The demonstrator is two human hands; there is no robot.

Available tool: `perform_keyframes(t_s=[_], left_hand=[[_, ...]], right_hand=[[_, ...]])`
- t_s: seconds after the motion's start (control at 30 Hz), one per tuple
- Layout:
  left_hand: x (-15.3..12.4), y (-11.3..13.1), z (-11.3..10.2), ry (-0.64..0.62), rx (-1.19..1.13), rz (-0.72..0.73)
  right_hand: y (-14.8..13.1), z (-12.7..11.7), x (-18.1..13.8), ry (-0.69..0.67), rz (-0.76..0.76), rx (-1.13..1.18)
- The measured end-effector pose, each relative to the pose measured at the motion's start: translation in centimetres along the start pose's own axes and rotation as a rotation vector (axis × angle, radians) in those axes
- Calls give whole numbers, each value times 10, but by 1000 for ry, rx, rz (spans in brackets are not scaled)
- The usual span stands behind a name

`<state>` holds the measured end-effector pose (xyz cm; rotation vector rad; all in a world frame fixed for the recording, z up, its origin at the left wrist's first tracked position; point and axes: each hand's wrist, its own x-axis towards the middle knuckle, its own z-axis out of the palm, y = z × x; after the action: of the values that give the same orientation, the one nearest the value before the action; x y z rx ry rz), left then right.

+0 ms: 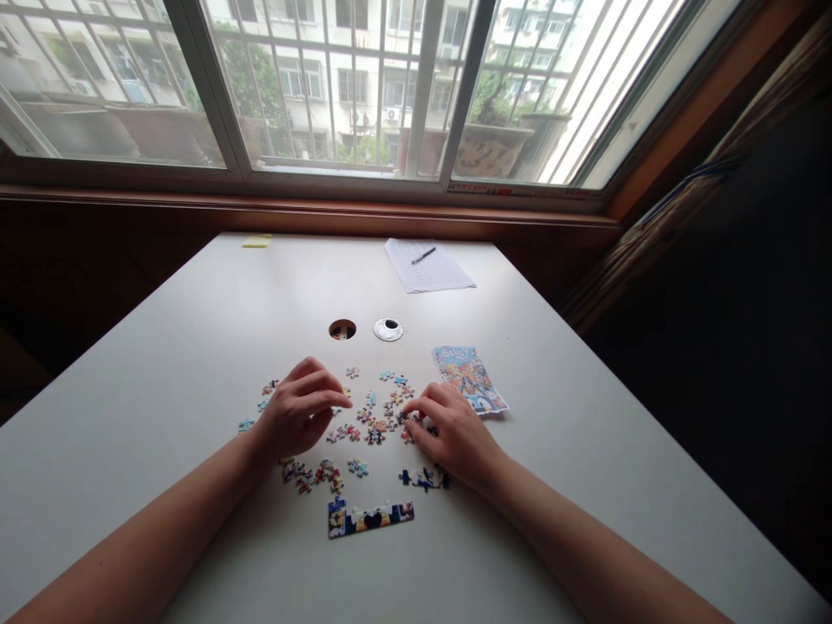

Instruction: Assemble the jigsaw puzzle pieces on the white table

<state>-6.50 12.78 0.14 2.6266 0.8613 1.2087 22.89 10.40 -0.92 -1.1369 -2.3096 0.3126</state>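
White, smooth tabletop [195,347] carries small multicoloured jigsaw pieces [375,431], perhaps spread so each shape shows; the left hand [302,409] has its fingers apart near them, while I cannot tell whether the right hand [451,432] pinches one; a rectangular dark-and-yellow joined strip [372,519] lies nearer, probably to stay undisturbed

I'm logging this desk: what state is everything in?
Small multicoloured puzzle pieces: scattered, some joined
Long multicoloured puzzle strip: joined, flat
Colourful printed paper: face up
Slim dark pen: lying on white paper
Round dark hole: uncovered
Round silvery cap: beside hole
Left hand: half curled
Right hand: half curled
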Motion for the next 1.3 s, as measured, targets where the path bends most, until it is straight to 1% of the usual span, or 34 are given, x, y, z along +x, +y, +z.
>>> perform_keyframes(t_s=[0.1,0.23,0.4,0.5,0.63,0.8,1.3], left_hand=[[-1,3,2,-128,-3,66],[1,9,2,-269,0,116],[3,14,2,-390,45,149],[5,16,2,-441,45,173],[5,18,4,-463,38,212],[2,15,8,-475,67,251],[2,15,8,-459,102,273]], right_hand=[[0,0,0,-19,22,-4],[-1,-1,0,-33,45,-4],[-1,-2,0,-7,31,25],[-1,-2,-1,-22,8,22],[-1,-2,-1,-26,8,24],[-3,-4,0,-36,31,20],[-7,-7,0,-53,55,12]])
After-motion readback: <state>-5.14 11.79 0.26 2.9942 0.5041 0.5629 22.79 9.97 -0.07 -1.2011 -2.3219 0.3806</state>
